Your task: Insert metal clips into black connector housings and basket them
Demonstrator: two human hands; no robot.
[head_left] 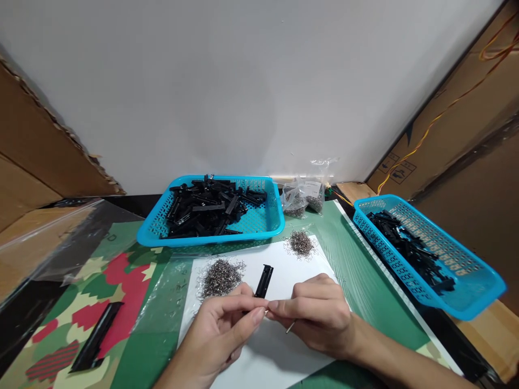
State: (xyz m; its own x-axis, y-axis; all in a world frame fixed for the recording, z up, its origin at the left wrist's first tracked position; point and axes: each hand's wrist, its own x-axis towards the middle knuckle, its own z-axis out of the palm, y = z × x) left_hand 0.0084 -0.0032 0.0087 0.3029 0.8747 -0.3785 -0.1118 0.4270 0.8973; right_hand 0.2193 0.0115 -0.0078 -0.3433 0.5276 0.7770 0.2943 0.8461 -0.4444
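Over the white sheet (300,351), both hands meet at the near end of a black plastic part (264,281), which points away from me. My left hand (229,329) is closed on that part, thumb and forefinger together. A thin metal pin (290,327) sticks out below the curled fingers of my right hand (318,313). The right fingertips touch the left ones; a tiny pale bit shows between them, too small to make out. One pile of small metal springs (222,277) lies beyond my left hand, a smaller pile (300,244) farther off to the right.
A blue basket (211,241) of black parts stands at the back, another blue basket (466,305) at the right. Plastic bags (314,197) of small metal pieces lean by the wall. A longer black piece (96,337) lies on the patterned cover at the left.
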